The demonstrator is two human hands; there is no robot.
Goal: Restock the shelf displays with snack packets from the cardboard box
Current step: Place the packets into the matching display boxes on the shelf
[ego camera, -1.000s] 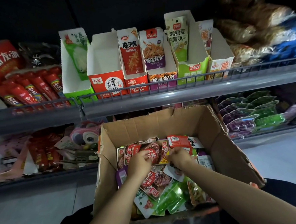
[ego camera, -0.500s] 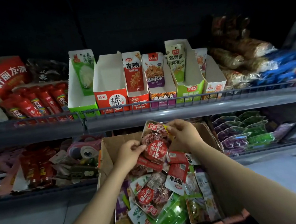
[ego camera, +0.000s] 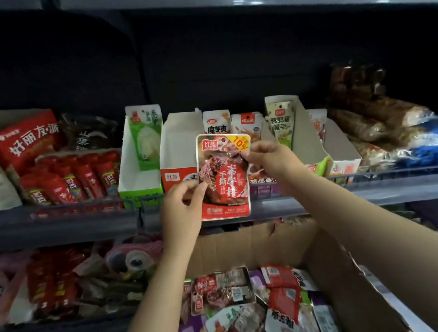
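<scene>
Cardboard box (ego camera: 283,241) full of glossy flat packets, red display carton (ego camera: 178,153) empty, left hand (ego camera: 181,210) and right hand (ego camera: 269,158) pinching red foil packet (ego camera: 224,181) upright

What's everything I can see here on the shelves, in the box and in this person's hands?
held snack packet: one, red with a meat picture, upright in front of the upper shelf
red-and-white display box: one, looks empty, just behind the held packet
green-and-white display box: one, holds a green packet, left of the red box
other display boxes: several, with standing packets, to the right
red stick packets: a row, upper shelf, left
red carton: one, far left
brown bagged goods: a pile, upper shelf, right
cardboard box: one, brown, below, full of mixed packets
lower shelf goods: jumbled, dim
left hand: pinches the packet's left edge
right hand: pinches its upper right corner
</scene>
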